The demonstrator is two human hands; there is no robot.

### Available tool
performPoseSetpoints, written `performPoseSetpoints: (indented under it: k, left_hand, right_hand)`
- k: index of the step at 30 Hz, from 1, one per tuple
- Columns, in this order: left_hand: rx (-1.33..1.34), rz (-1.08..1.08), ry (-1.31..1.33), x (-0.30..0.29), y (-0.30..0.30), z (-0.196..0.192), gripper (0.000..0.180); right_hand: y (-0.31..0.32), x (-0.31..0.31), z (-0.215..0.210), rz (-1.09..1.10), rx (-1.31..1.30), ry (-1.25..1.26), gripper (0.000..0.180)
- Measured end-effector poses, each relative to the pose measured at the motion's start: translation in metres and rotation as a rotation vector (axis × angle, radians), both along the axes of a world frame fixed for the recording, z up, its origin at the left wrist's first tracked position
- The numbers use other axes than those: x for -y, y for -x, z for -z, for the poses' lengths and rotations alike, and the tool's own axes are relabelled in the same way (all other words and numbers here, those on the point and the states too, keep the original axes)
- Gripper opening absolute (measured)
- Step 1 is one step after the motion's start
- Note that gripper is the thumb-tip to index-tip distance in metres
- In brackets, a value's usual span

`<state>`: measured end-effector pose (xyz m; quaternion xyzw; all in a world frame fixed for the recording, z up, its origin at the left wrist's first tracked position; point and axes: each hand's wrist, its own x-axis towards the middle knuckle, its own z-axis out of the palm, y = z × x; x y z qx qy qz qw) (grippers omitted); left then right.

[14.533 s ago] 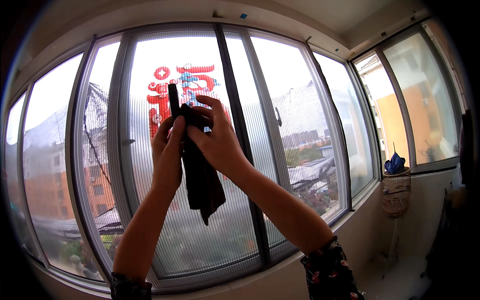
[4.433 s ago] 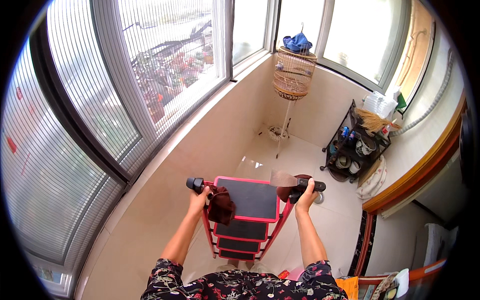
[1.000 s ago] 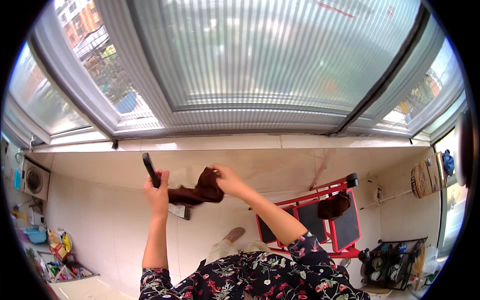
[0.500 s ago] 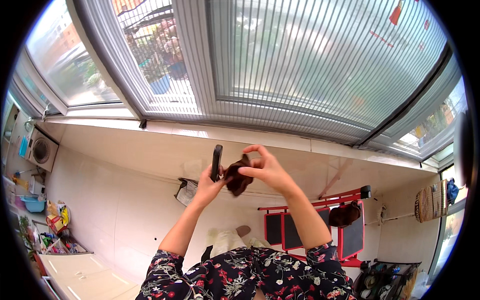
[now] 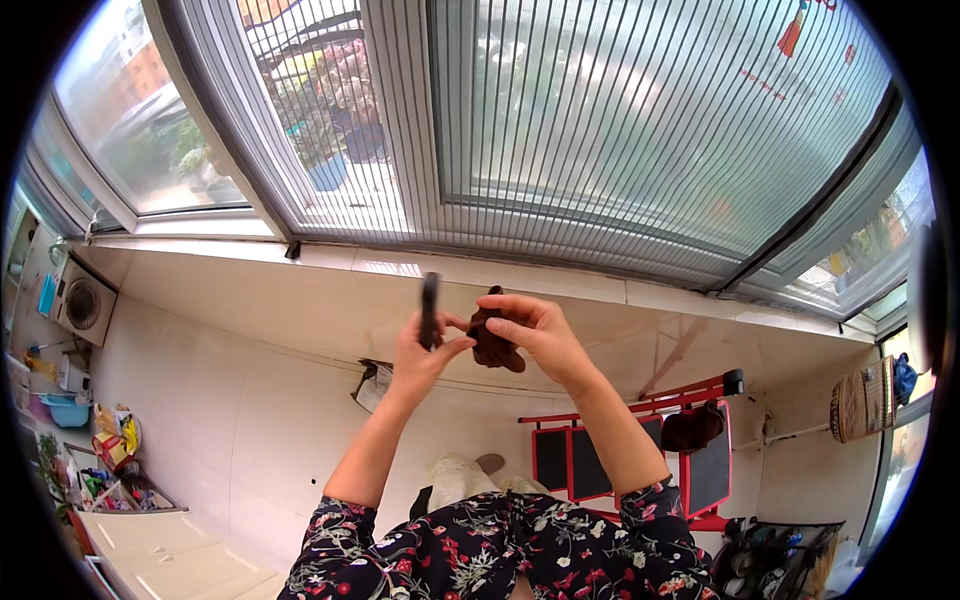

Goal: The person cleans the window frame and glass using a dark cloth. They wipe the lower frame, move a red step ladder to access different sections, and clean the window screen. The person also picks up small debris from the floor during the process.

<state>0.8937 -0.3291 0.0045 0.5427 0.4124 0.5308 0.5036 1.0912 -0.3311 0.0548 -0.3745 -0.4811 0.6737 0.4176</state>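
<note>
A slim black object (image 5: pixel 429 308), upright and seen edge-on, is gripped in my left hand (image 5: pixel 412 366). It is smeared by motion and its kind does not show. To its right, my right hand (image 5: pixel 545 336) pinches a crumpled dark brown cloth (image 5: pixel 497 347) between thumb and fingers. The left thumb and a fingertip reach to the cloth's left edge. Both hands are in front of my body, above the pale floor.
A red step ladder (image 5: pixel 588 465) with black treads stands at the right, a dark brown item (image 5: pixel 692 428) lying on it. A grey-white bag (image 5: pixel 374 385) rests near the wall base. Windows (image 5: pixel 640 130) stretch across the far side; a washing machine (image 5: pixel 84 303) is far left.
The cloth has shifted slightly right and up, its shape now narrower at the top. My left hand and the black object have risen a little. My right hand's fingers have closed further onto the cloth.
</note>
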Motion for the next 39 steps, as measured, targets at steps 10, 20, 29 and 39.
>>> performPoseSetpoints:
  k: [10, 20, 29, 39]
  left_hand:
    - [-0.576, -0.123, -0.387, -0.012, 0.002, -0.019, 0.021]
    - [-0.537, -0.301, -0.484, -0.019, 0.003, -0.022, 0.018]
    - [-0.612, -0.495, -0.731, -0.050, -0.018, -0.059, 0.016]
    - [-0.928, -0.048, -0.677, -0.057, -0.038, 0.015, 0.029]
  right_hand:
    - [-0.030, 0.027, -0.001, -0.027, 0.565, -0.312, 0.033]
    - [-0.078, 0.041, 0.006, -0.089, 0.994, -0.345, 0.025]
    - [-0.084, 0.009, -0.042, 0.699, 0.883, -0.639, 0.019]
    - [-0.088, -0.023, 0.079, 0.522, 1.324, -1.020, 0.031]
